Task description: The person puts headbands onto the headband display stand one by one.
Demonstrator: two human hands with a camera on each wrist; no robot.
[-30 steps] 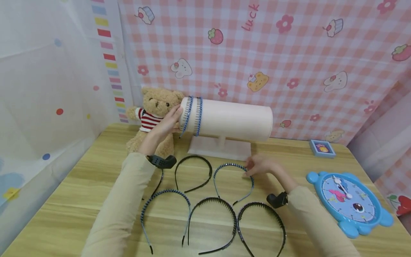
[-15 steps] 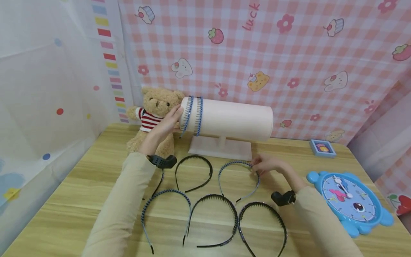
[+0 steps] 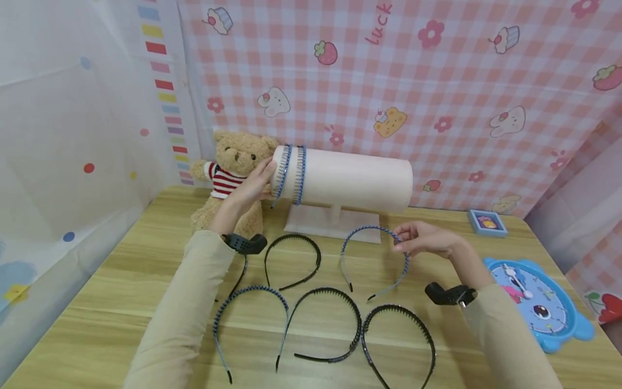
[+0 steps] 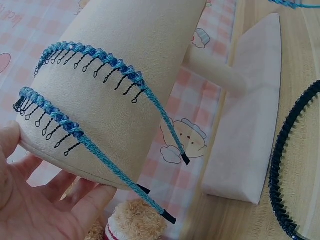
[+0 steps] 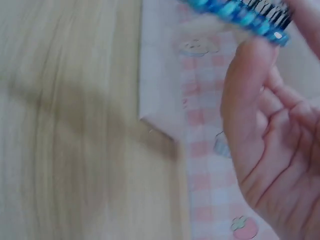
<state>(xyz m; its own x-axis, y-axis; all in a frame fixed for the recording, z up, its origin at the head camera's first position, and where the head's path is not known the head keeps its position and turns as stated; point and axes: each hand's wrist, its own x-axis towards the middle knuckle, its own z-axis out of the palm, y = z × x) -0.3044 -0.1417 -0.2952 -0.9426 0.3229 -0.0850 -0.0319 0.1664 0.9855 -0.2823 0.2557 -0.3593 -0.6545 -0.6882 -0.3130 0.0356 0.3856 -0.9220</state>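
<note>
My left hand point(image 3: 252, 186) holds the left end of a cream cylindrical headband stand point(image 3: 357, 181). In the left wrist view its fingers spread around the cylinder's rim. Two blue braided headbands with black looped teeth sit over that end: an outer headband point(image 4: 107, 157) and an inner headband point(image 4: 162, 115). My right hand point(image 3: 427, 239) pinches a blue toothed headband point(image 3: 365, 228) by its right side, with the band raised in front of the stand's base. The right wrist view is blurred; the thumb point(image 5: 252, 75) presses against the beaded band point(image 5: 235, 15).
On the wooden table lie a black headband point(image 3: 318, 259), a blue headband point(image 3: 218, 316), more dark headbands point(image 3: 359, 319) and one partly hidden by the left arm. A teddy bear point(image 3: 245, 151) sits left of the stand. A blue clock point(image 3: 549, 324) and small framed box point(image 3: 487, 223) lie right.
My right hand has lifted the blue headband off the table and drawn it rightward. A dark headband in the front row has shifted slightly. The left hand stays on the stand.
</note>
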